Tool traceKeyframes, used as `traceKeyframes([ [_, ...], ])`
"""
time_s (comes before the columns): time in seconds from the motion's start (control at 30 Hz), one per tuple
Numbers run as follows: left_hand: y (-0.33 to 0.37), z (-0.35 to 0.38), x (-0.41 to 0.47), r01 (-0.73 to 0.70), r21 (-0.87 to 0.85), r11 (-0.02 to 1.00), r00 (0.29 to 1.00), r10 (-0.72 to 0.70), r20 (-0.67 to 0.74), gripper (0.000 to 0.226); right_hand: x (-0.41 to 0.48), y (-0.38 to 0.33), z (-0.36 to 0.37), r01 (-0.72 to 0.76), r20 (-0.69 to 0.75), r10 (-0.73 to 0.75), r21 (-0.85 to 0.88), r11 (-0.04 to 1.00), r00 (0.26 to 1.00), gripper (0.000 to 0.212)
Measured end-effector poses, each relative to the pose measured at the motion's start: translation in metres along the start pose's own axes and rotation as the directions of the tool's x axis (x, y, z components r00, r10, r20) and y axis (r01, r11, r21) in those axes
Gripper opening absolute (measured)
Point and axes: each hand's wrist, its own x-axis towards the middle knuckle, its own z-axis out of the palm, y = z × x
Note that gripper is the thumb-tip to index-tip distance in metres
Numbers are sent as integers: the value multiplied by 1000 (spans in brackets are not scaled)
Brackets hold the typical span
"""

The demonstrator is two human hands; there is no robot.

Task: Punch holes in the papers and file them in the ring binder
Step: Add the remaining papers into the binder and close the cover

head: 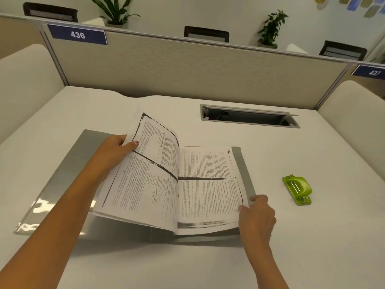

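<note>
A grey ring binder (68,176) lies open on the white desk, its left cover flat and glossy. Printed papers (206,184) sit in it, spread like an open book. My left hand (116,149) grips the upper left edge of the left stack of sheets (143,180) and holds it lifted and tilted above the left cover. My right hand (257,213) pinches the lower right corner of the right-hand pages, at the binder's right cover edge (243,170). A green hole punch (297,189) rests on the desk to the right, apart from both hands. The binder rings are hidden by paper.
A cable slot (249,116) with a raised lid is cut into the desk behind the binder. A beige partition (187,67) with signs 436 and 437 closes the far side. Cream side panels (354,113) flank the desk on both sides.
</note>
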Motion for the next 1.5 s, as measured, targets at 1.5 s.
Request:
traceKeyframes([
  [1.5,-12,-28,4,55,57,997,996,-51,-79,35,-30,-38,98,604,352,-599,110,789,719,49],
])
